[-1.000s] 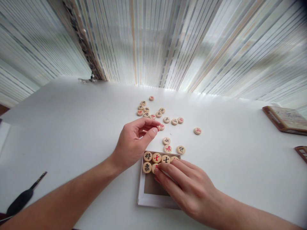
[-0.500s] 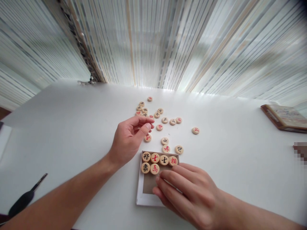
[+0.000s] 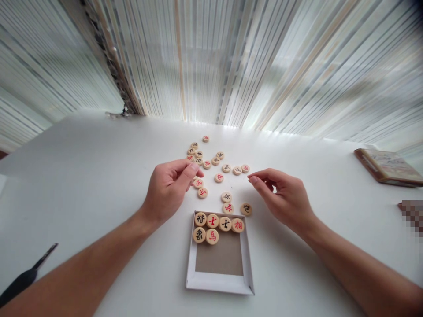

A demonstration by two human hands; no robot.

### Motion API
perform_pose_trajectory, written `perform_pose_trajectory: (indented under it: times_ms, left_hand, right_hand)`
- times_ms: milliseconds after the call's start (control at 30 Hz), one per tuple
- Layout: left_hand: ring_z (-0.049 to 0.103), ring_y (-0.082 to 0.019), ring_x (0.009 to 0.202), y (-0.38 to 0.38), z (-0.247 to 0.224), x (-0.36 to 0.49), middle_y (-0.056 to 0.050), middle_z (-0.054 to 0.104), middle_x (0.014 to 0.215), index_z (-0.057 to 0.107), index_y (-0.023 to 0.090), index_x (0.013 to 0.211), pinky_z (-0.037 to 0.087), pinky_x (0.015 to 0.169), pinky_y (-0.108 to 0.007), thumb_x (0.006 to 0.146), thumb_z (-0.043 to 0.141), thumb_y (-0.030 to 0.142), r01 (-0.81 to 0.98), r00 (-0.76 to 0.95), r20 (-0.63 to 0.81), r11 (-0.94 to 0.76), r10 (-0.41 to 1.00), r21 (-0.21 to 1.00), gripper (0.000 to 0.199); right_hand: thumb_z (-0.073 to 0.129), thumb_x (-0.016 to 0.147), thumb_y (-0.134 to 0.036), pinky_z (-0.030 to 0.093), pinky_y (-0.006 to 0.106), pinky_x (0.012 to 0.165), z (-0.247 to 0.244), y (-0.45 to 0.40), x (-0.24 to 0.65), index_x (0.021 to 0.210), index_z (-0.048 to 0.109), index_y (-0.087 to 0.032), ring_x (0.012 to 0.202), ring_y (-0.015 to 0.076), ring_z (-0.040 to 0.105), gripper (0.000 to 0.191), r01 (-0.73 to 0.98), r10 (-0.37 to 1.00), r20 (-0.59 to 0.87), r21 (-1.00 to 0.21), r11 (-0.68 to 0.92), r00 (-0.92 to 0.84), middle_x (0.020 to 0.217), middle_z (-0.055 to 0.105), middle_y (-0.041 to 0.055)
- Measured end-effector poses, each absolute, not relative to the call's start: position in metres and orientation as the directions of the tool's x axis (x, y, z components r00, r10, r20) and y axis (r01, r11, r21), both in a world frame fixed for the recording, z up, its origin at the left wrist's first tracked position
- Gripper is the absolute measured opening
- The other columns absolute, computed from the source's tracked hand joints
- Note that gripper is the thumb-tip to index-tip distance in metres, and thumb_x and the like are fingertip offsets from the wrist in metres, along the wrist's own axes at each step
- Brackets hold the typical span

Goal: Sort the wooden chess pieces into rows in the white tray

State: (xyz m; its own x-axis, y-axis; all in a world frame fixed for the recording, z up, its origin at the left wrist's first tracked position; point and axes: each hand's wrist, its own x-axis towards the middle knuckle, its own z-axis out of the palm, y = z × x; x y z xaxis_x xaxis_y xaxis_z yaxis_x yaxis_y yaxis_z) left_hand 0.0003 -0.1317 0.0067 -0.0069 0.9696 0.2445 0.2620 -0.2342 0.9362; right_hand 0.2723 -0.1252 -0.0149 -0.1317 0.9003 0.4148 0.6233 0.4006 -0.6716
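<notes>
Right hand (image 3: 284, 193): moved from over the box (image 3: 218, 282) to beyond its far right corner; thumb and forefinger tips together, no piece seen between them.
Left hand (image 3: 168, 185): beyond the box's far left corner, curled, thumb over fingers; whether it grips anything I cannot tell.
Boxed pieces (image 3: 212, 237): four along the box's far wall, two starting a second row from its left wall, probably set against the walls to keep the rows straight.
Loose pieces (image 3: 219, 178): scattered on the table (image 3: 280, 268) beyond the box, likely there for easy reach.
</notes>
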Motion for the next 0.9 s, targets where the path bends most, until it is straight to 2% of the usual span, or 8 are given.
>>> perform_pose_trajectory:
  times_ms: [133,233,367,500,700,767,900]
  left_hand:
    - [0.050,-0.013,0.056,-0.126,0.008,-0.005,0.003,0.054,0.056,0.076,0.017,0.077,0.040,0.055,-0.026,0.096,0.062,0.032,0.307,-0.044,0.239,-0.214,0.970,0.927,0.028]
    - [0.050,-0.013,0.055,-0.122,0.006,-0.007,0.004,0.050,0.053,0.077,0.017,0.077,0.039,0.054,-0.026,0.095,0.062,0.032,0.335,-0.051,0.240,-0.210,0.969,0.919,0.027]
    - [0.051,-0.012,0.056,-0.121,0.003,-0.005,0.003,0.057,0.057,0.076,0.016,0.076,0.041,0.056,-0.025,0.094,0.063,0.028,0.413,-0.021,0.282,-0.249,0.959,0.876,0.025]
    - [0.055,-0.013,0.059,-0.123,-0.001,-0.002,0.001,0.065,0.064,0.078,0.015,0.083,0.043,0.057,-0.025,0.093,0.066,0.029,0.462,-0.008,0.292,-0.256,0.956,0.849,0.021]
    - [0.063,-0.015,0.064,-0.122,-0.008,0.002,-0.002,0.074,0.072,0.080,0.015,0.086,0.048,0.061,-0.026,0.092,0.068,0.030,0.460,0.028,0.330,-0.305,0.944,0.834,0.020]
    - [0.064,-0.015,0.064,-0.122,-0.009,0.002,-0.003,0.075,0.072,0.080,0.015,0.086,0.048,0.062,-0.027,0.092,0.068,0.029,0.467,0.031,0.335,-0.310,0.942,0.828,0.019]
    - [0.064,-0.015,0.062,-0.122,-0.009,0.001,-0.002,0.075,0.070,0.080,0.015,0.085,0.048,0.062,-0.027,0.092,0.068,0.028,0.475,0.044,0.347,-0.326,0.937,0.817,0.019]
  right_hand:
    - [0.067,0.098,-0.028,0.042,0.028,0.054,-0.028,-0.121,0.276,0.094,0.079,-0.021,0.059,0.0140,0.052,0.014,0.621,0.920,0.368,-0.693,0.366,-0.133,0.075,0.072,0.0005]
    - [0.065,0.098,-0.024,0.045,0.028,0.057,-0.029,-0.123,0.274,0.093,0.077,-0.020,0.061,0.0143,0.055,0.014,0.647,0.882,0.436,-0.622,0.441,-0.181,0.077,0.072,0.0014]
    - [0.064,0.097,-0.019,0.049,0.028,0.059,-0.026,-0.125,0.270,0.095,0.076,-0.019,0.072,0.0169,0.063,0.013,0.662,0.810,0.530,-0.517,0.543,-0.251,0.086,0.075,0.0054]
    - [0.062,0.099,-0.018,0.051,0.027,0.054,-0.026,-0.127,0.268,0.099,0.076,-0.018,0.077,0.0188,0.068,0.014,0.649,0.797,0.536,-0.506,0.568,-0.279,0.091,0.076,0.0083]
    - [0.064,0.099,-0.021,0.048,0.025,0.043,-0.021,-0.127,0.266,0.109,0.080,-0.016,0.082,0.0208,0.072,0.019,0.671,0.806,0.523,-0.496,0.551,-0.277,0.102,0.078,0.0116]
    - [0.064,0.100,-0.023,0.054,0.028,0.050,-0.017,-0.123,0.264,0.113,0.080,-0.016,0.087,0.0232,0.074,0.022,0.690,0.805,0.504,-0.461,0.558,-0.314,0.108,0.079,0.0132]
    - [0.063,0.102,-0.027,0.061,0.044,0.080,-0.006,-0.106,0.254,0.119,0.080,-0.016,0.101,0.0309,0.072,0.027,0.755,0.796,0.462,-0.333,0.565,-0.391,0.116,0.079,0.0148]
